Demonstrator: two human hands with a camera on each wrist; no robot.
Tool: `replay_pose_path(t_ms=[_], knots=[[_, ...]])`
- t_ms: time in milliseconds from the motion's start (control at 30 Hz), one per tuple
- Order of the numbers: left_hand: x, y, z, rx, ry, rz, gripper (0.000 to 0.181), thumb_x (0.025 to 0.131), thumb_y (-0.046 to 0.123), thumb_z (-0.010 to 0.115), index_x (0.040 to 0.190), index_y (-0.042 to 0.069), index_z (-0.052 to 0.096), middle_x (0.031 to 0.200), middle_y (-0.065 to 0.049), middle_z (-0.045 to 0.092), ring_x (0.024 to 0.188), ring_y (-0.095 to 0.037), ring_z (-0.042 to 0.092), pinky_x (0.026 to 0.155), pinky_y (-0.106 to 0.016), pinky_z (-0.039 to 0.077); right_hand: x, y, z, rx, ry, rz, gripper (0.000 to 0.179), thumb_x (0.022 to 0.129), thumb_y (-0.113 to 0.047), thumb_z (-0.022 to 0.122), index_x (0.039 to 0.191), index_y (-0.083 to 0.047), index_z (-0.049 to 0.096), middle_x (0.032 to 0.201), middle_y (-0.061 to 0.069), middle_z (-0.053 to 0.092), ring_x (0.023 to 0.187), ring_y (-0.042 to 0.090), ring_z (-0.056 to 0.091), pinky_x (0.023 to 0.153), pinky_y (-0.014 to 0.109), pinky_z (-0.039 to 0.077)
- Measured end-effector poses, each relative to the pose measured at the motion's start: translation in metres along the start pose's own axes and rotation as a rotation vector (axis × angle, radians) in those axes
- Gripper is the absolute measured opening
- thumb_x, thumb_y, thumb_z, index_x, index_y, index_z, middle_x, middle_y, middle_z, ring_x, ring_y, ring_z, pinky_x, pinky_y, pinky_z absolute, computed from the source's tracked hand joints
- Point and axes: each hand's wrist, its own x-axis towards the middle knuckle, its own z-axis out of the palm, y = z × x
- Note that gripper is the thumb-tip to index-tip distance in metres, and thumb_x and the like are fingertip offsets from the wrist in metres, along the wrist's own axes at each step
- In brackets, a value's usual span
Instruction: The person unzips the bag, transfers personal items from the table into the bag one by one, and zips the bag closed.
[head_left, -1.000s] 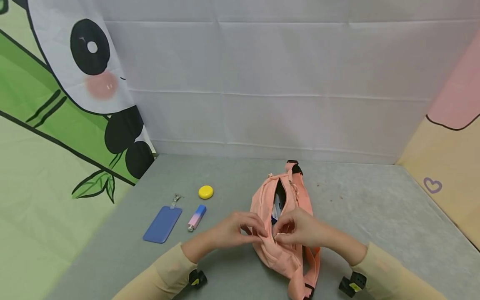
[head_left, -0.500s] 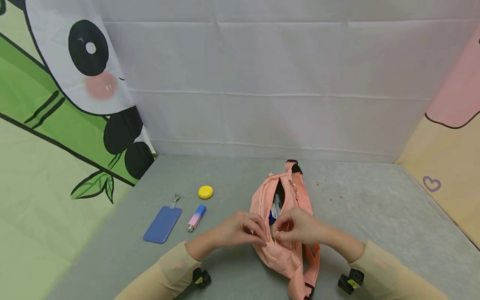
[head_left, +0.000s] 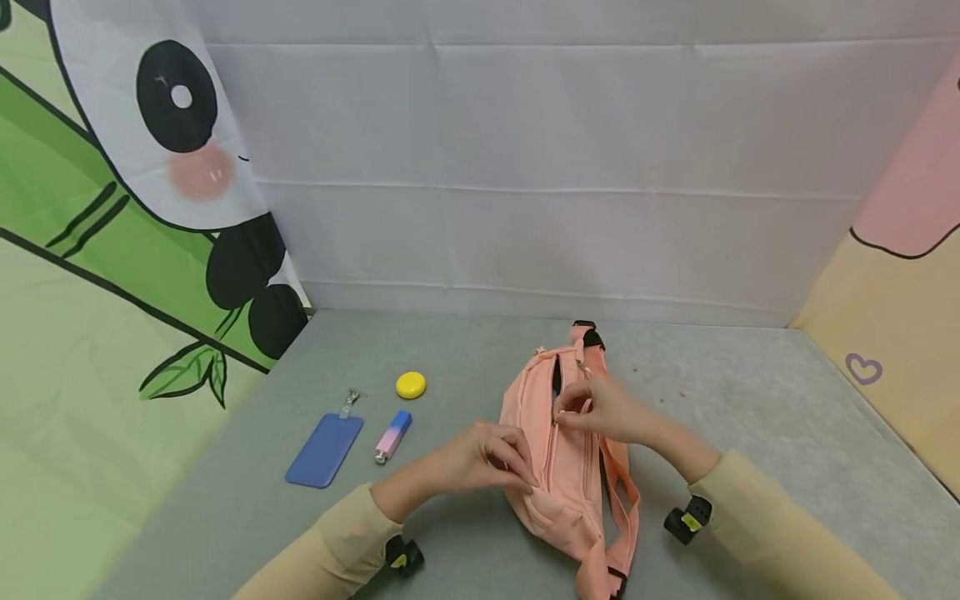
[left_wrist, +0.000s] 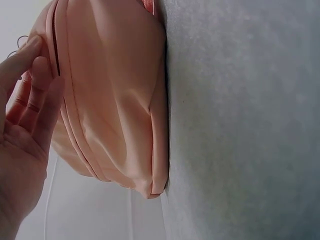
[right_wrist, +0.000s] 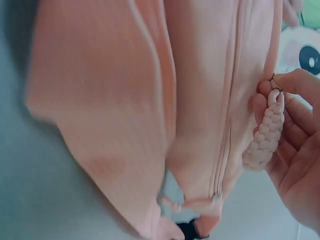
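Toward the near edge of view, a black strap buckle (head_left: 618,575) trails from the salmon-pink waist bag (head_left: 568,467), which lies lengthwise on the grey table (head_left: 757,425), right of centre. Just beyond, the left hand (head_left: 491,458) pinches fabric beside the zip's near end. That cloth looks soft and creases readily, so it probably sags unless held taut; this end seems a sensible anchor. The bag is likely light and not fragile, its folds giving grip rather than slipping.

Well to the left lie a blue card holder (head_left: 325,450) and a blue-to-pink stick (head_left: 393,437), neither touched. Farther out, the right hand (head_left: 600,408) pinches the top of the braided zip pull (right_wrist: 265,132) between thumb and fingers; the slider itself is mostly hidden. The knotted cord looks grippy, but drawing it in line with the teeth would probably snag less. A yellow disc (head_left: 411,385) rests far to the left. Past the right hand, a narrow dark gap (head_left: 557,375) remains in the zip. Behind everything hangs a creased white backdrop (head_left: 525,167).
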Motion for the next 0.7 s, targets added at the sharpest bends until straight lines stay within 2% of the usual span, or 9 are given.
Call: replay_pose_path(t_ms=[33,67,100,133,267,467,700], knots=[[0.0,0.0,0.0,-0.003,0.001,-0.001,0.006,0.077,-0.012,0.075,0.082,-0.008,0.075,0.08,-0.011,0.064,0.072,-0.004,0.058,0.057,-0.025,0.052,0.002,0.003,-0.003,-0.008,0.007,-0.004,0.009,0.093,-0.005,0.065,0.09,-0.01,0.072,0.082,-0.007,0.066,0.068,0.007,0.058,0.078,0.042,0.05],[0.0,0.0,0.0,-0.005,0.001,-0.001,0.006,0.077,-0.012,0.075,0.082,-0.008,0.075,0.079,-0.011,0.064,0.072,-0.004,0.058,0.057,-0.025,0.052,0.005,0.005,-0.007,-0.02,0.015,0.003,0.009,0.093,-0.005,0.065,0.09,-0.01,0.072,0.082,-0.007,0.066,0.07,0.008,0.059,0.07,0.038,0.051],[0.0,0.0,0.0,-0.007,0.001,-0.002,0.006,0.077,-0.012,0.075,0.082,-0.008,0.075,0.079,-0.011,0.063,0.072,-0.004,0.058,0.057,-0.025,0.052,0.007,0.008,-0.01,-0.038,0.024,0.007,0.008,0.093,-0.006,0.065,0.091,-0.01,0.072,0.082,-0.007,0.065,0.07,0.009,0.058,0.07,0.036,0.051],[0.0,0.0,0.0,-0.008,0.001,-0.003,0.006,0.077,-0.012,0.075,0.082,-0.008,0.075,0.079,-0.011,0.063,0.071,-0.004,0.058,0.057,-0.025,0.052,0.009,0.01,-0.013,-0.057,0.037,0.012,0.008,0.093,-0.006,0.065,0.091,-0.01,0.072,0.082,-0.007,0.065,0.071,0.009,0.058,0.06,0.032,0.048],[-0.001,0.0,0.001,0.002,-0.003,0.0,0.006,0.077,-0.011,0.075,0.083,-0.008,0.075,0.079,-0.01,0.063,0.072,-0.004,0.058,0.057,-0.024,0.052,0.019,0.019,-0.023,-0.096,0.079,0.02,0.008,0.092,-0.005,0.066,0.089,-0.009,0.071,0.08,-0.005,0.064,0.066,0.015,0.056,0.057,0.029,0.045],[-0.002,0.0,0.001,-0.009,-0.001,-0.007,0.006,0.078,-0.012,0.074,0.083,-0.009,0.075,0.079,-0.01,0.063,0.073,-0.005,0.058,0.059,-0.024,0.053,0.032,0.027,-0.029,-0.111,0.089,0.038,0.006,0.094,-0.006,0.065,0.091,-0.007,0.07,0.081,-0.001,0.065,0.071,0.016,0.058,0.063,0.033,0.047],[-0.004,0.001,0.002,-0.031,-0.002,-0.034,0.006,0.078,-0.011,0.074,0.084,-0.009,0.075,0.079,-0.011,0.062,0.075,-0.003,0.059,0.063,-0.026,0.055,0.042,0.038,-0.032,-0.182,0.133,0.106,0.006,0.095,-0.007,0.062,0.095,-0.005,0.069,0.084,0.002,0.063,0.074,0.017,0.058,0.066,0.036,0.048]])
